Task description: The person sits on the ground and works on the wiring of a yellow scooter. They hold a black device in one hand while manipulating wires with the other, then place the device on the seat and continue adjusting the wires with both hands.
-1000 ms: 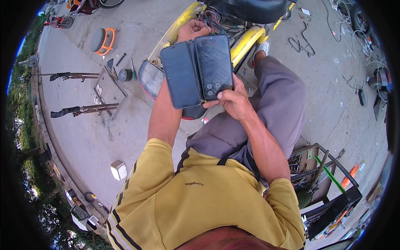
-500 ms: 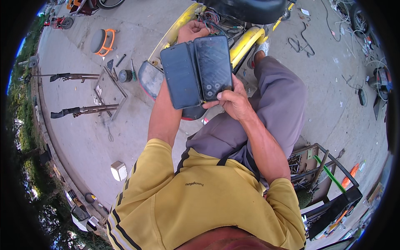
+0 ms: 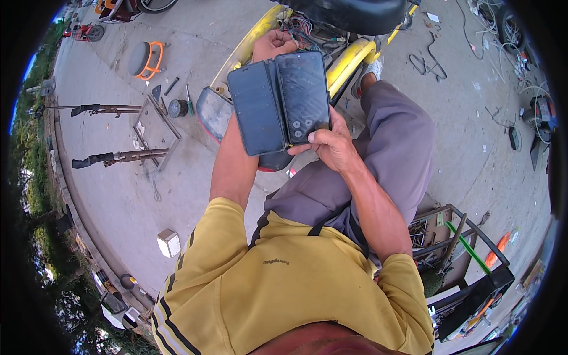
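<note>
My right hand [image 3: 334, 142] grips a smartphone [image 3: 303, 89] in a dark folding case, its thumb at the lower corner of the screen. The case's cover [image 3: 255, 109] lies opened out to the left. The screen is dark, with a few round icons near its bottom. Beyond the phone, my left hand [image 3: 274, 45] is closed, thumb and fingers curled together beside a bundle of coloured wires [image 3: 300, 25]. Whatever may be between those fingers is too small to make out. The wires come out of a yellow-framed vehicle [image 3: 350, 59] with a black seat [image 3: 355, 13]. The phone covers part of my left forearm.
On the concrete floor at left are a round stool [image 3: 140, 59] with orange legs, a metal frame stand [image 3: 160, 133] and a small dark can [image 3: 177, 108]. A tool cart [image 3: 455, 248] stands at lower right. Cables and a hooked rod [image 3: 435, 59] lie at far right.
</note>
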Available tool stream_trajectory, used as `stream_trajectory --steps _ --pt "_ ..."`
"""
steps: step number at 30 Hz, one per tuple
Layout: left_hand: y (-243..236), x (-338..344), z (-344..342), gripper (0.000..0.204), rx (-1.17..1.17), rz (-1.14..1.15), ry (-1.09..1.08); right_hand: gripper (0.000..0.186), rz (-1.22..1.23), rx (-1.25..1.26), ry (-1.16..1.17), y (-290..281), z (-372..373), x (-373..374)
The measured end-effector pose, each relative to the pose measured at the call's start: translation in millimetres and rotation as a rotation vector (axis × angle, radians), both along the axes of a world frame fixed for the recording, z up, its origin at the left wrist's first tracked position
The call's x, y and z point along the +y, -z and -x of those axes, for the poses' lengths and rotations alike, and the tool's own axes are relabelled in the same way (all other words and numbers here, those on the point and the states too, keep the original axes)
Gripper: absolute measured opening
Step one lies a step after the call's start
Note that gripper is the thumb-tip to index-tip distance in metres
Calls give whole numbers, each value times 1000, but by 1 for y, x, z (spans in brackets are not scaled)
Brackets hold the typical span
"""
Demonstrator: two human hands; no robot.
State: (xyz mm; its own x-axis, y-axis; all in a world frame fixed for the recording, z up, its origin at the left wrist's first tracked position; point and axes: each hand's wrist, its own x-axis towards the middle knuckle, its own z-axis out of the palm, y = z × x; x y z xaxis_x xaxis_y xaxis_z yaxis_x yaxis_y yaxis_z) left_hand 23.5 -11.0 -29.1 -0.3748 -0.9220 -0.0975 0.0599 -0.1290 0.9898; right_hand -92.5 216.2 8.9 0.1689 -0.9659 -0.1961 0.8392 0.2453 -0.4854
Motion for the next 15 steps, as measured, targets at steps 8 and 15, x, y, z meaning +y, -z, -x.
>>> stream_trajectory --steps 8,15 --pt "-1 2 0 20 30 -8 4 77 -8 34 -6 1 0 0" --pt "1 0 0 20 21 -22 -6 72 -5 -2 3 -1 0 0"
